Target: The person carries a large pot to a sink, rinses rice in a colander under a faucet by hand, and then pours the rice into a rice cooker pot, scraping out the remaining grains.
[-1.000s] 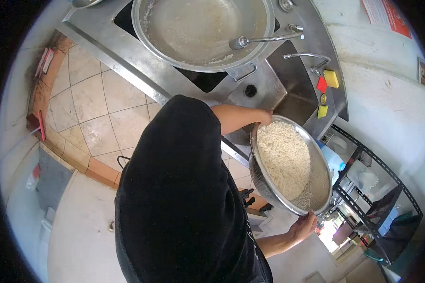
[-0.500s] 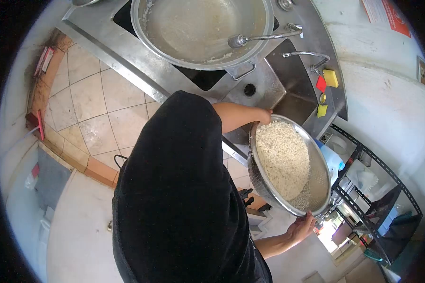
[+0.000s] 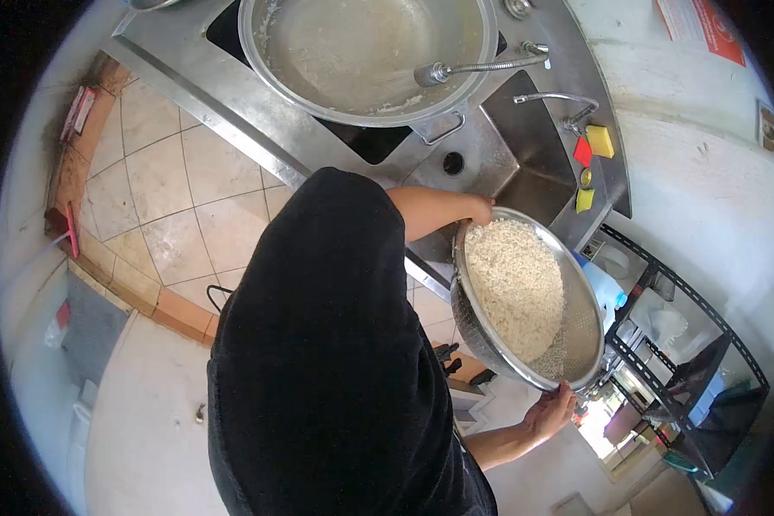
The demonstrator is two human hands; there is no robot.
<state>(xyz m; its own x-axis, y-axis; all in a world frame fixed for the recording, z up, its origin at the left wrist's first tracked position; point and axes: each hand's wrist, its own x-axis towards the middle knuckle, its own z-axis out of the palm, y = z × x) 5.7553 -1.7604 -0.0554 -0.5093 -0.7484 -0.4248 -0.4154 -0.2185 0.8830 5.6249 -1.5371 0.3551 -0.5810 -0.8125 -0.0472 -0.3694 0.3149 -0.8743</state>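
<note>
A large metal colander with perforated sides is held tilted beside the sink, its opening turned toward me. Pale, rice-like grains lie in it, heaped toward the upper left side. My left hand is closed on the rim at the upper end, its fingers partly hidden. At the lower end, my right hand grips the rim, thumb and fingers closed around it. A wide metal pot with cloudy residue inside stands on the counter, with a spray faucet running water into it.
The steel sink has a drain and a second faucet. Sponges, including a yellow one, sit on the ledge. A black shelving rack with containers stands to the right, near a bottle. Tiled floor lies left.
Almost nothing differs. The view has shifted very slightly; both hands stay on the colander, which keeps its tilt.
</note>
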